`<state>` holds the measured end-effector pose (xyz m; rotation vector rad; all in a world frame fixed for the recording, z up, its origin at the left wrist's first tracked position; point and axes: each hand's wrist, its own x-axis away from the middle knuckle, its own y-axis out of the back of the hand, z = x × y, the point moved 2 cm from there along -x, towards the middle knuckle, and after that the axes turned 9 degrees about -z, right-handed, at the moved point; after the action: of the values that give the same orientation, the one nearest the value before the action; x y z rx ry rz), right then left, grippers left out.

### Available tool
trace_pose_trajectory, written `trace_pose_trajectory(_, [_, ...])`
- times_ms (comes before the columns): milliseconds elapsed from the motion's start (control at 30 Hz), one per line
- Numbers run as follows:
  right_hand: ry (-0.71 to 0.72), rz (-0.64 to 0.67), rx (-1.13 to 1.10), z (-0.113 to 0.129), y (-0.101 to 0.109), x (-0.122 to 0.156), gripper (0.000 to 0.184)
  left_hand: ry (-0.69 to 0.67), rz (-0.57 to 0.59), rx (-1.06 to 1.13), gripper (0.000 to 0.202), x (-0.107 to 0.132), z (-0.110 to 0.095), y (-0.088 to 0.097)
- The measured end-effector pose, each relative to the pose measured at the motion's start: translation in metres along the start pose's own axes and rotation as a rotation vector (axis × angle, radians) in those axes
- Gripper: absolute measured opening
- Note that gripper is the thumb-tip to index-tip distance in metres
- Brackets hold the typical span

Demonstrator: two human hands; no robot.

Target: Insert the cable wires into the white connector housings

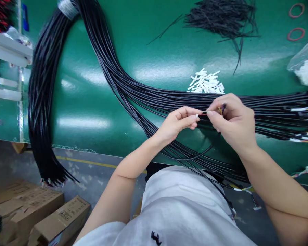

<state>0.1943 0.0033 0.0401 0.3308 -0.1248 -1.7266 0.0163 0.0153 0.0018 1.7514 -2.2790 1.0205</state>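
Note:
My left hand [178, 121] pinches a small white connector [196, 116] between thumb and forefinger. My right hand [233, 119] is closed on the thin coloured wire ends [220, 110] of a black cable [195, 158] that loops down below both hands. The two hands almost meet above the green table [97, 102]. A thick bundle of long black cables [113, 73] sweeps across the table under my hands. A small pile of white connectors [206, 83] lies just beyond my hands.
Short black sleeve pieces [220, 17] are heaped at the back. Two red rubber bands [296, 22] and a plastic bag of white parts [306, 65] sit at the right. Cable ends hang over the left edge [50, 171]. Cardboard boxes [41, 212] stand on the floor.

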Motion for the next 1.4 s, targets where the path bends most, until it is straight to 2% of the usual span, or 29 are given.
trace_pose_trajectory(167, [0.202,0.004,0.103,0.002,-0.003,0.004,0.015,0.03,0.003,0.096,0.04,0.0,-0.001,0.001])
trace_pose_trajectory(367, [0.154,-0.004,0.21,0.001,-0.004,0.005,0.015,0.009,0.001,0.062,0.038,0.001,-0.002,0.0])
trace_pose_trajectory(733, [0.144,-0.003,0.193,0.002,-0.005,0.006,0.015,-0.094,-0.033,-0.021,0.04,0.002,-0.002,-0.001])
trace_pose_trajectory(933, [0.14,0.004,0.125,0.003,-0.006,0.005,0.014,-0.08,-0.012,-0.049,0.044,0.001,-0.001,-0.001])
trace_pose_trajectory(1033, [0.018,0.048,0.056,-0.003,-0.005,0.002,0.011,-0.107,-0.034,-0.043,0.039,0.0,-0.002,-0.001])
trace_pose_trajectory(1133, [-0.25,0.122,-0.13,-0.013,-0.004,-0.001,0.003,-0.14,-0.08,-0.032,0.027,0.0,-0.005,-0.001])
trace_pose_trajectory(1200, [-0.374,0.121,-0.264,-0.015,-0.003,-0.003,0.009,-0.147,-0.088,-0.041,0.022,0.0,-0.007,-0.001])
trace_pose_trajectory(1300, [-0.453,0.088,-0.388,-0.01,-0.002,-0.007,0.026,-0.147,-0.086,-0.055,0.02,0.0,-0.009,-0.001])
trace_pose_trajectory(1400, [-0.503,0.098,-0.456,-0.005,-0.002,-0.009,0.028,-0.123,-0.101,-0.038,0.02,0.0,-0.009,0.0])
